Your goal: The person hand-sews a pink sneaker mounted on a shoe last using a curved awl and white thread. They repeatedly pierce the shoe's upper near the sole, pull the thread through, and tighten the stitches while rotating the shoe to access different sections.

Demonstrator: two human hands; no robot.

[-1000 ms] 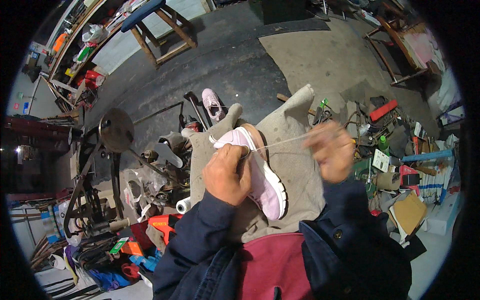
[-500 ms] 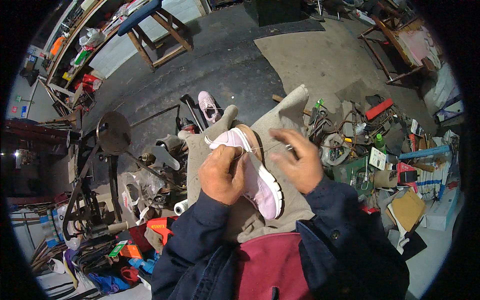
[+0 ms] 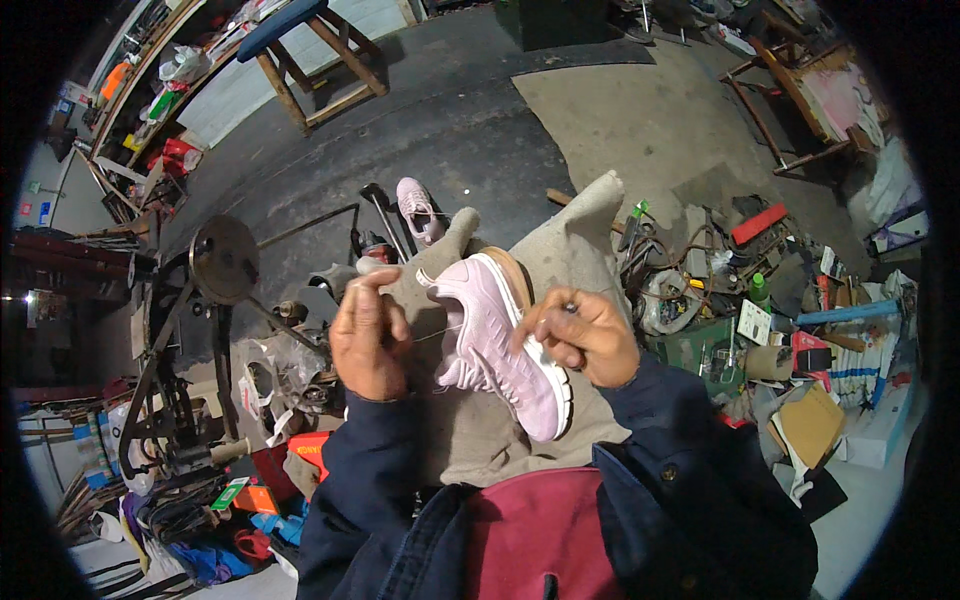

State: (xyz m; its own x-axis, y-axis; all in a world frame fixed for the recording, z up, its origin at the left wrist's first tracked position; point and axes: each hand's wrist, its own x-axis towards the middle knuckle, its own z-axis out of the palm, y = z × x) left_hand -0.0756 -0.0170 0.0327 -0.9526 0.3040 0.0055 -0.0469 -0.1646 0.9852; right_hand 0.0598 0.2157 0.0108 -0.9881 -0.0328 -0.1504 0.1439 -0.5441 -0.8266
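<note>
A pink sneaker (image 3: 505, 370) with a white sole lies tilted on the grey cloth (image 3: 580, 235) over my lap, heel away from me. A tan rounded piece (image 3: 508, 272) shows beside its heel. To the left of the shoe is my left hand (image 3: 370, 340), raised with fingers drawn together. A thin pale thread (image 3: 440, 331) runs between it and the shoe's upper. My right hand (image 3: 585, 338) hovers at the sole side, fingers curled, a ring on one finger. Whatever its fingertips hold is too small to make out. The matching pink sneaker (image 3: 417, 208) rests on the floor ahead.
At left stands a dark metal machine with a round wheel (image 3: 224, 259). Tools and scraps are heaped at right, around a green bottle (image 3: 759, 288) and a red box (image 3: 759, 223). A blue-topped wooden stool (image 3: 300, 60) stands far left.
My left hand has moved left, away from the shoe, with the thread trailing. My right hand has come down and inward, its fingers curling. The shoe's laces now show.
</note>
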